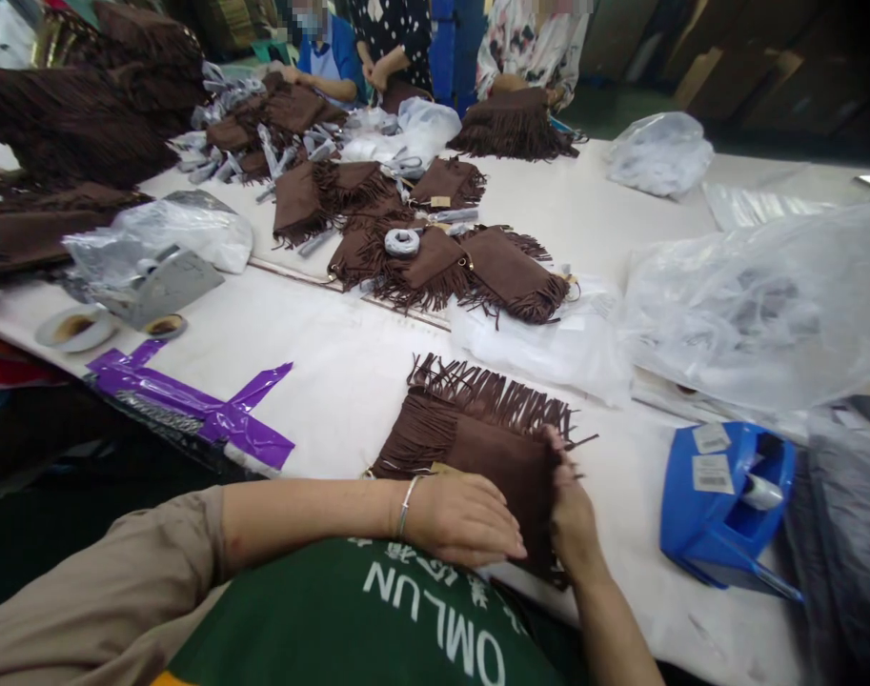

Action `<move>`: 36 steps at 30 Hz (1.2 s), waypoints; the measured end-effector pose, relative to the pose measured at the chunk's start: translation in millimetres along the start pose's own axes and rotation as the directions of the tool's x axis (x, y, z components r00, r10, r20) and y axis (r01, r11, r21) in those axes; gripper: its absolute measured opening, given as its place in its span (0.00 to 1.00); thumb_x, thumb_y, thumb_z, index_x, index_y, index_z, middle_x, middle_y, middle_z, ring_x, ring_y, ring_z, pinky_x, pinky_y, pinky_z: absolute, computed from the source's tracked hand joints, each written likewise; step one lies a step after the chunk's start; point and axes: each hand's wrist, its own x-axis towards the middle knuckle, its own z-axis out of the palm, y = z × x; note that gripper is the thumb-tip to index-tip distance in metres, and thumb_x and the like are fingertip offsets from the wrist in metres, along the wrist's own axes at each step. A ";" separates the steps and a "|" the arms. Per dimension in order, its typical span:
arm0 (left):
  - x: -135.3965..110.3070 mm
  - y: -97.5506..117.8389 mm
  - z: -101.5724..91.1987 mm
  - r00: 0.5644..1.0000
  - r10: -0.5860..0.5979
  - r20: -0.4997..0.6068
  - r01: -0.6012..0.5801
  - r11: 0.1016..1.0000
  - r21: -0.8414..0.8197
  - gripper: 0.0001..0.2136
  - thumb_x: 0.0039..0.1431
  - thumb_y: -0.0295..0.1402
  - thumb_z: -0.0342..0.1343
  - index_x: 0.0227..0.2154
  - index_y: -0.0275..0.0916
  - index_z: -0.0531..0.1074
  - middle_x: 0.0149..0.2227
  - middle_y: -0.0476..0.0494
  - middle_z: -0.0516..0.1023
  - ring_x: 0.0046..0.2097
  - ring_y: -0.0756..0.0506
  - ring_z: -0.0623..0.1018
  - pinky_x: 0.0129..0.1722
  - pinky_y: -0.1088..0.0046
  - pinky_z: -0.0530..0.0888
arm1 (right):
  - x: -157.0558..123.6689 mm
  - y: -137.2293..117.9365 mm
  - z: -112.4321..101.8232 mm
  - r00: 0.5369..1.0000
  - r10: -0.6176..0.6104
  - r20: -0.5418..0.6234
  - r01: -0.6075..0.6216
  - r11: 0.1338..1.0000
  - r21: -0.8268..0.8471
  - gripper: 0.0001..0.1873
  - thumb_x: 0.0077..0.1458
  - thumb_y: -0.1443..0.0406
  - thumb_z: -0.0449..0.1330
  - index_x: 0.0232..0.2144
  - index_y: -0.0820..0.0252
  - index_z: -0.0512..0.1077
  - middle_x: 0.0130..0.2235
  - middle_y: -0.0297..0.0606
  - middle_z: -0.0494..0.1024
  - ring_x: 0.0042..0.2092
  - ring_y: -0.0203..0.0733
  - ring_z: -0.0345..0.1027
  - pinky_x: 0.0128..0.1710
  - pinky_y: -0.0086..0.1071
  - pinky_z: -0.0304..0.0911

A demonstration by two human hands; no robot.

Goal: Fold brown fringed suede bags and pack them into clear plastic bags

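Brown suede, fringed along its far edge, the pouch [477, 438] lies at the counter's [349, 372] near edge. The left hand [463, 519] presses flat on it, grip spread; the right hand [567, 505] pinches its right edge. Bare counter opens leftward; a glossy blue tape dispenser [727, 505] sits near right.

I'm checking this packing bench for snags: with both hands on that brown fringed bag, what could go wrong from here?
1. The left hand lies flat on the brown fringed bag and the right hand grips its edge; the loose fringe could catch or crease.
2. The blue tape dispenser sits close by the right hand; a sweep might knock it.
3. The bag lies near the white table's front edge and might slide off.
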 end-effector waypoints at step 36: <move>30.4 -145.0 -141.3 0.907 -0.330 0.261 0.387 0.415 -0.823 0.27 0.48 0.57 0.55 0.36 0.34 0.75 0.38 0.42 0.79 0.42 0.42 0.77 0.48 0.62 0.72 | 143.3 -12.9 -1.2 0.396 0.588 0.705 -0.888 0.442 0.130 0.20 0.55 0.55 0.57 0.44 0.62 0.74 0.44 0.46 0.77 0.48 0.49 0.70 0.52 0.41 0.64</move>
